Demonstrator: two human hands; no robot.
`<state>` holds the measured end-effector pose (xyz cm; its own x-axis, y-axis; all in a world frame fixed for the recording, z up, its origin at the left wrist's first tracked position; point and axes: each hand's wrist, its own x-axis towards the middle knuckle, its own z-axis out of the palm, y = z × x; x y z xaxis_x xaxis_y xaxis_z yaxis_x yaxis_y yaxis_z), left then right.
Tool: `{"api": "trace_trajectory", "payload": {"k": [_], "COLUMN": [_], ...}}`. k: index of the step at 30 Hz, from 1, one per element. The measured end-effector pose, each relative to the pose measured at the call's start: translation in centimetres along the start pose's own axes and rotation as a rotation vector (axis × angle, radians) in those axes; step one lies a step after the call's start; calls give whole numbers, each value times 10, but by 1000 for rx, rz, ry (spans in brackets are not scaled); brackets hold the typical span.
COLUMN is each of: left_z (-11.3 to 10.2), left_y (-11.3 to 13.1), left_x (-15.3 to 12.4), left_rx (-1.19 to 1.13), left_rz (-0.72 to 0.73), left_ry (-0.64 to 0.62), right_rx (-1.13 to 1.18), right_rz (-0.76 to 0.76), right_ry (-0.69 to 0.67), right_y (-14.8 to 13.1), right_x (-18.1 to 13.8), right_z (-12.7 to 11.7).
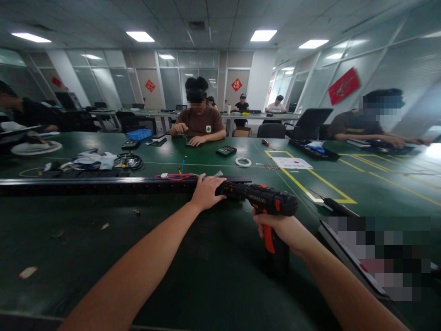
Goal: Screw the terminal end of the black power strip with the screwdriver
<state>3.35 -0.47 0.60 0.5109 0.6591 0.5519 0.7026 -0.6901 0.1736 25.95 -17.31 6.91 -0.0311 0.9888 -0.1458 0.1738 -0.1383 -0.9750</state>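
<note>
My right hand (280,227) is wrapped around the grip of a black and orange cordless drill (272,200), which points left. The drill's nose meets the right end of a long black bar (165,186) lying across the table; the exact contact point is hidden. My left hand (207,192) is closed over that same end, its thumb reaching toward the drill. Red wires (177,176) with a white connector run along the bar's top, just left of my left hand. A few small brass-coloured pieces (137,211) lie on the near side of the bar.
Beyond the bar are bundled cables (129,161), a white tape roll (243,162), a blue basket (139,134) and a red screwdriver (268,145). At right lie a black pointed tool (339,207) and a tablet-like device (354,257). A person (203,122) works opposite, others sit around.
</note>
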Motion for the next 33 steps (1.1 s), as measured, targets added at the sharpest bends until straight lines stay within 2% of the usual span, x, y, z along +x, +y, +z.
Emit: {"api": "trace_trajectory", "payload": {"k": [33], "left_z": [1], "left_y": [-1], "left_x": [0], "left_rx": [-7], "left_rz": [8], "left_ry": [0], "right_rx": [-9], "right_rz": [1], "right_ry": [-8], "right_y": [-2], "right_x": [0], "right_z": [1]}}
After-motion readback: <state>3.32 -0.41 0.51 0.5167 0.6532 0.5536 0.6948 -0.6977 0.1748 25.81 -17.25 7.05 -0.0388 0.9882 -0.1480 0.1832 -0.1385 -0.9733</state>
